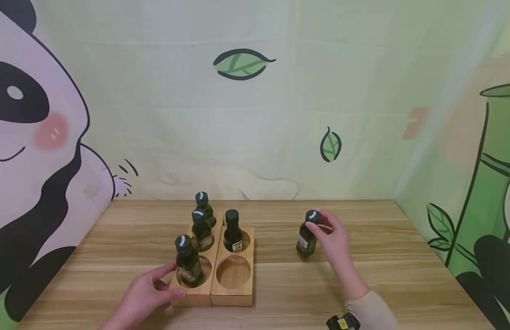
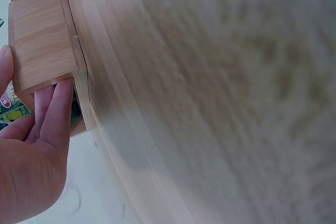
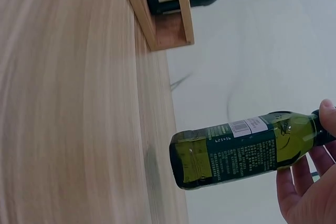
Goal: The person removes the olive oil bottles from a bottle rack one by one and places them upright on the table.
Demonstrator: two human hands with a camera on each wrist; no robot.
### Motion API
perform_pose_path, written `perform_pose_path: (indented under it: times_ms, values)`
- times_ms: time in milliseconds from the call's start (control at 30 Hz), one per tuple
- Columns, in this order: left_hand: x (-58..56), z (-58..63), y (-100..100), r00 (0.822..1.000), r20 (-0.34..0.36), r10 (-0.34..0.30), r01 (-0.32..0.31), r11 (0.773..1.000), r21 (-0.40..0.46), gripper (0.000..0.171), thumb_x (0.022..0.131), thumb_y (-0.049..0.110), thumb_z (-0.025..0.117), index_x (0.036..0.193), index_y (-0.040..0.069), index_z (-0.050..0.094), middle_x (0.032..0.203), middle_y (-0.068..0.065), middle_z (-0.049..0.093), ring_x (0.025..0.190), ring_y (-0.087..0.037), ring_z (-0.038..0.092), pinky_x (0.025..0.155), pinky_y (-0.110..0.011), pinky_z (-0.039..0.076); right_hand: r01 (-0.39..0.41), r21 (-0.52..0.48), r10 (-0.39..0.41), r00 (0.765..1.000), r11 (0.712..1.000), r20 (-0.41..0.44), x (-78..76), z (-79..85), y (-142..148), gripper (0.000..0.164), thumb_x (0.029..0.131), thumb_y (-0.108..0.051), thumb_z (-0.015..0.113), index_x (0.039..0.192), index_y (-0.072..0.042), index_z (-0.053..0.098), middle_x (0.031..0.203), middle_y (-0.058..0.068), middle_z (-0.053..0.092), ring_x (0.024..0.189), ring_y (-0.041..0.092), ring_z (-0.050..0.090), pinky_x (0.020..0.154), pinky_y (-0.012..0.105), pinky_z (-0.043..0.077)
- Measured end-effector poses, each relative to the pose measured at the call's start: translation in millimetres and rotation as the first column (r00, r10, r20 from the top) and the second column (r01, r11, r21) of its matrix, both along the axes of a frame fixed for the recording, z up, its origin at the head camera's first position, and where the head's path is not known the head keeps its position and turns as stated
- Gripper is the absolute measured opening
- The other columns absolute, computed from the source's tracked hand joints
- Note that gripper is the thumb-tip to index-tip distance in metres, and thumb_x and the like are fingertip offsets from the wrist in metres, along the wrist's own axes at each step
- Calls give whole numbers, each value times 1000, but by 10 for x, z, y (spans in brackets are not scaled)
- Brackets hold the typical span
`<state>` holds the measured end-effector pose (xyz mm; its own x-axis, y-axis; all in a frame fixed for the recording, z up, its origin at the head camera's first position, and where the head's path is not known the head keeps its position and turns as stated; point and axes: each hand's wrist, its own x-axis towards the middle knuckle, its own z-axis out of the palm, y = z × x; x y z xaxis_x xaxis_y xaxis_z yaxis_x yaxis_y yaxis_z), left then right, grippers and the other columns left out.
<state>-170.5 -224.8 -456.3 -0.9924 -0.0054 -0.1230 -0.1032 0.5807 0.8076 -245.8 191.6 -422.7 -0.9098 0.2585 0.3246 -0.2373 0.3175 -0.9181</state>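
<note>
Your right hand (image 1: 334, 236) has the bottle (image 1: 306, 243), pinched around its dark cap and neck between thumb and fingers, out to the right of the two wooden holders and apart from them. What a sideways carry would turn on, I judge, is the line from that bottle to the right holder (image 1: 232, 299): its near round opening (image 1: 233, 272), with bare wood showing inside, lies to your left of the bottle and a little closer to your body. The bottle's long axis runs close to upright with a slight tilt, cap up and base down, so it already roughly matches the standing bottle (image 1: 233, 238) in the opening just beyond. In the right wrist view the base looks lifted from the table (image 1: 387, 261), though the exact gap is hard to read. That base would probably need to clear the holder's top before coming down, and the tilt could let it catch the rim. Your left hand (image 1: 145, 288) is on the far side of the pair, gripping the near left corner of the left holder (image 1: 200, 300), thumb on the front, with fingers tucked under its edge in the left wrist view. Three bottles stand in that holder, the nearest bottle (image 1: 190, 268) just beside your left fingers. Your right hand is plainly the one placed for the bottle.
</note>
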Motion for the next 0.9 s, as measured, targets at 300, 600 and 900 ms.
perform_pose_path:
  times_ms: [300,600,900]
  values:
    - [13,3,7,1000,-5,-1,1,1000,22,86,68,34,91,140,2,55,83,-2,66,73,-17,59,59,-30,46,89,-34,-88,996,996,14,-91,22,100,39,85,-5,79,121,0,64,114,19,64,102,20,58,78,12,46]
    - [4,-13,3,1000,-9,3,-3,1000,16,88,67,36,92,139,2,56,97,-2,67,75,-17,58,60,-30,46,155,-70,-155,988,985,11,-136,53,207,40,86,-8,78,122,1,62,114,21,63,103,20,57,76,10,45]
    - [3,-12,2,1000,-26,1,-1,1000,-5,87,67,36,91,139,2,56,96,-2,66,75,-17,58,60,-30,46,212,-61,-214,977,975,-12,-182,25,301,39,86,-9,79,120,0,64,112,19,64,100,18,57,74,10,44]
